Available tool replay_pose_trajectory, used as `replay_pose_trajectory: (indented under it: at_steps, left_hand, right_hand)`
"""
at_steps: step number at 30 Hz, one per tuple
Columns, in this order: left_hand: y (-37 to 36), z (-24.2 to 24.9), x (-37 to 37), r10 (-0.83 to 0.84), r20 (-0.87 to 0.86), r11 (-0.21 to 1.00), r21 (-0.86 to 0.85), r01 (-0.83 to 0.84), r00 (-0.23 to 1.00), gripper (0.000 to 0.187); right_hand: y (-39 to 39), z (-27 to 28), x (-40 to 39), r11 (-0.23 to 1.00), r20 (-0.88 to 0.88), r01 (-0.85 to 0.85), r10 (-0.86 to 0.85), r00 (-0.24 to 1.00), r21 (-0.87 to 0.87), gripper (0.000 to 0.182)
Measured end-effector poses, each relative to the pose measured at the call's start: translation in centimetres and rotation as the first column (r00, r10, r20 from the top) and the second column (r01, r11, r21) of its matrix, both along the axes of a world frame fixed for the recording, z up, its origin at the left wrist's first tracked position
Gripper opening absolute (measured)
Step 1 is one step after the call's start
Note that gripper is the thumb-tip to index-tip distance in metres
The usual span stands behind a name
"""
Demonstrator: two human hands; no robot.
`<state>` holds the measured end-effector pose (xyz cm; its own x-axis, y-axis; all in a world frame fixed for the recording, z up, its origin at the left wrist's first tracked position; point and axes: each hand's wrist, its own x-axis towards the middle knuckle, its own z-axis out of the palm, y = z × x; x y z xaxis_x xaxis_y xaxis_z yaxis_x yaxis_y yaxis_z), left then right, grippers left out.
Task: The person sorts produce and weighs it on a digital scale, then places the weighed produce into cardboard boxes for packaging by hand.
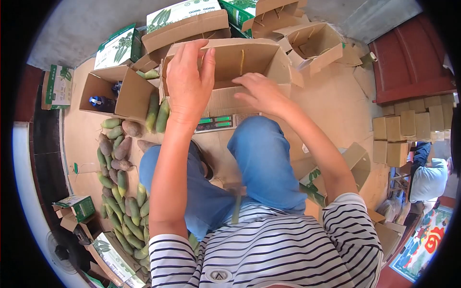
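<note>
An open cardboard box (269,69) with a yellow cord on its inner far wall stands in front of my knees. My left hand (189,77) is over the box's left end, fingers apart and holding nothing. Over the near edge of the box, my right hand (257,89) reaches in from the right with its fingers spread and empty. A scale with a green-lit display (216,123) sits between the box and my knees. Two long green vegetables (152,113) lie beside the box at its left.
Many green and brown vegetables (120,187) lie at the left. A box holding a blue-capped bottle (97,102) stands beyond them. More cartons (307,45) line the back. Stacked boxes (408,122) and another person (427,180) are at the far right.
</note>
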<state>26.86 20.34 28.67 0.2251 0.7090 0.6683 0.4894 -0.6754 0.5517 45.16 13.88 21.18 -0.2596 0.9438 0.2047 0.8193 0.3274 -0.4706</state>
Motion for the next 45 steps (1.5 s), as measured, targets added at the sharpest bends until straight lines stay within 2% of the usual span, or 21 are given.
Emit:
replay_pose_trajectory:
  at_steps: [1,6,10,12,13,14,16,17,19,22,25,28,31,34,37,43,45]
  left_hand:
    - [-0.1,0.2,0.0,-0.003,0.003,1.000,-0.008,0.003,1.000,0.015]
    - [-0.1,0.1,-0.4,0.009,-0.003,1.000,0.007,-0.009,1.000,0.016]
    - [0.4,-0.4,-0.6,-0.005,-0.046,1.000,0.006,0.005,0.999,0.016]
    - [0.2,-1.3,-0.6,-0.025,-0.268,0.997,-0.076,0.005,0.963,0.016]
    - [0.0,-1.8,-0.5,-0.043,-0.373,0.994,-0.114,0.001,0.927,0.016]
    - [-0.4,-2.3,-0.5,-0.064,-0.534,0.991,-0.134,-0.010,0.843,0.015]
    - [-1.2,-3.4,-0.3,-0.102,-0.799,0.986,-0.162,-0.048,0.593,0.014]
    - [-1.4,-3.9,0.0,-0.140,-0.827,0.976,-0.208,-0.066,0.544,0.014]
    - [-1.5,-4.6,0.5,-0.221,-0.870,0.948,-0.297,-0.111,0.440,0.015]
    - [-1.5,-4.9,1.1,-0.285,-0.827,0.913,-0.388,-0.125,0.485,0.017]
    - [-1.5,-5.3,1.5,-0.289,-0.806,0.911,-0.398,-0.110,0.516,0.021]
    - [-1.6,-5.4,1.8,-0.329,-0.817,0.898,-0.425,-0.110,0.474,0.026]
    - [-1.6,-5.0,2.1,-0.363,-0.824,0.883,-0.453,-0.120,0.435,0.028]
    - [-1.5,-5.5,2.2,-0.352,-0.836,0.897,-0.430,-0.104,0.422,0.026]
    - [-1.6,-5.7,2.5,-0.333,-0.853,0.907,-0.407,-0.111,0.402,0.026]
    - [-2.0,-5.9,3.0,-0.251,-0.914,0.938,-0.311,-0.153,0.317,0.021]
    - [-1.7,-6.5,2.5,-0.251,-0.908,0.942,-0.309,-0.131,0.335,0.022]
  right_hand:
    - [-1.0,0.5,0.5,0.999,-0.006,0.048,-0.048,0.999,-0.013,0.033]
    - [-5.6,2.9,0.6,0.996,-0.015,0.047,-0.048,0.999,-0.071,0.026]
    - [-6.2,5.0,1.9,0.985,-0.068,0.085,-0.096,0.993,-0.152,0.022]
    - [-5.2,5.8,4.2,0.956,-0.110,0.194,-0.222,0.969,-0.221,0.024]
    - [-4.3,5.6,5.8,0.949,-0.081,0.250,-0.269,0.960,-0.190,0.023]
    - [-3.4,5.0,7.6,0.939,-0.055,0.306,-0.318,0.947,-0.156,0.023]
    - [-1.1,3.2,10.8,0.914,0.031,0.405,-0.404,0.914,-0.035,0.025]
    - [0.1,2.9,11.5,0.878,0.119,0.465,-0.453,0.884,-0.113,0.026]
    - [2.3,2.2,12.6,0.770,0.301,0.588,-0.515,0.802,-0.248,0.029]
    - [5.0,-0.7,13.3,0.709,0.405,0.628,-0.497,0.768,-0.321,0.033]
    - [5.3,-3.2,12.7,0.771,0.464,0.634,-0.538,0.703,-0.066,0.026]
    - [5.9,-2.1,13.4,0.692,0.409,0.632,-0.494,0.768,-0.350,0.022]
    - [6.4,-0.7,13.4,0.612,0.371,0.581,-0.448,0.813,-0.536,0.021]
    - [7.6,0.2,12.3,0.517,0.497,0.640,-0.405,0.768,-0.568,0.018]
    - [6.8,-0.2,10.2,0.678,0.544,0.696,-0.500,0.674,-0.239,0.020]
    - [5.5,-0.6,10.3,0.663,0.502,0.705,-0.533,0.681,-0.253,0.026]
    - [4.8,0.6,9.0,0.760,0.419,0.649,-0.585,0.694,-0.014,0.032]
